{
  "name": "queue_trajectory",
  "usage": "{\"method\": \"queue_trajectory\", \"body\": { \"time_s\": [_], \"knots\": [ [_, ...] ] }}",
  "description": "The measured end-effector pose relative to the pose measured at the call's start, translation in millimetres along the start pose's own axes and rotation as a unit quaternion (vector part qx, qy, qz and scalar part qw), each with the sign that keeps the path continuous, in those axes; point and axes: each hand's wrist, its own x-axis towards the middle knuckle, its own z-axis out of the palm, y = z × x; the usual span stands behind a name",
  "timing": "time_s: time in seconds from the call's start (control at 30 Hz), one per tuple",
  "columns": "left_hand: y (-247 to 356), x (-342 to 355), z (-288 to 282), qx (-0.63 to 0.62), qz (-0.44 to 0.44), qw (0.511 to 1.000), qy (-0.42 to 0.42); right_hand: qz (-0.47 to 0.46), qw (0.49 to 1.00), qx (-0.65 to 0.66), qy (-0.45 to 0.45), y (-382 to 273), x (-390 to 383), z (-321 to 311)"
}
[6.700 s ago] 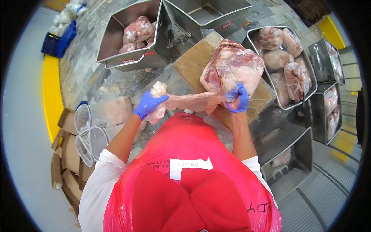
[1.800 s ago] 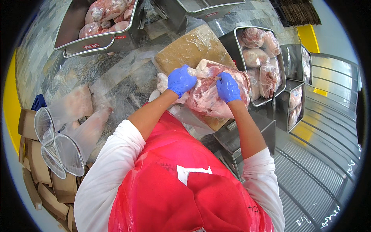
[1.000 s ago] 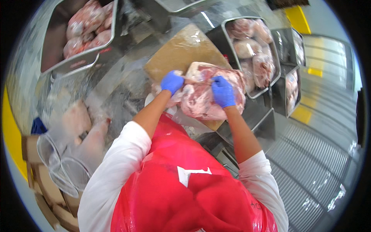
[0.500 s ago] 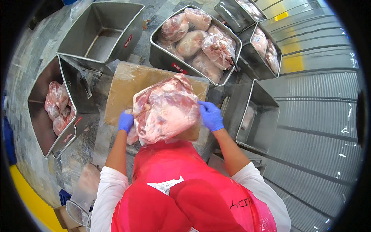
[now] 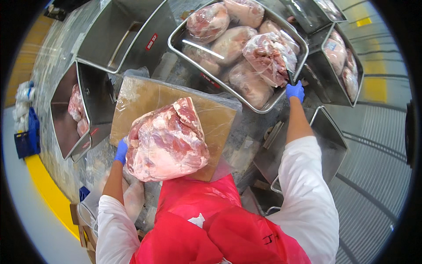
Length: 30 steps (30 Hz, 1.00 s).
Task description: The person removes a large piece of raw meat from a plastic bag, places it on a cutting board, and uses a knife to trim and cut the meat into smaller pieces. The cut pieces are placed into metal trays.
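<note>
Lying on a brown board point(image 5: 220, 119) in the head view, a large raw meat piece point(image 5: 169, 143) has the left hand point(image 5: 121, 152) at its left edge, fingers partly hidden, so their spread is unclear. The right hand point(image 5: 295, 91), fingers curled, meets a dark handle point(image 5: 289, 78) at the corner of a metal bin point(image 5: 179, 46) of bagged meat point(image 5: 235, 44); its grip is unclear.

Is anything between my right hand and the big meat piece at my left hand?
Partly: the near corner of the metal tub sits along the straight line from your right hand to the meat piece. Past it, nothing visible blocks.
</note>
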Motion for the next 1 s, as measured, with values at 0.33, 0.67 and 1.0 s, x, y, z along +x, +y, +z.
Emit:
{"method": "queue_trajectory", "body": {
  "time_s": [0.33, 0.67, 1.0],
  "knots": [
    [-26, 21, 23, 0.030, 0.018, 0.997, 0.070, -0.012, 0.990, -0.079, -0.113, -24, -2, -6],
    [45, 2, 26, 0.078, 0.017, 0.993, 0.090, -0.108, 0.927, 0.283, -0.221, -4, -326, -123],
    [56, 3, 47, 0.001, -0.071, 0.984, 0.165, -0.452, 0.848, -0.148, -0.232, -217, -567, -248]
  ]
}}
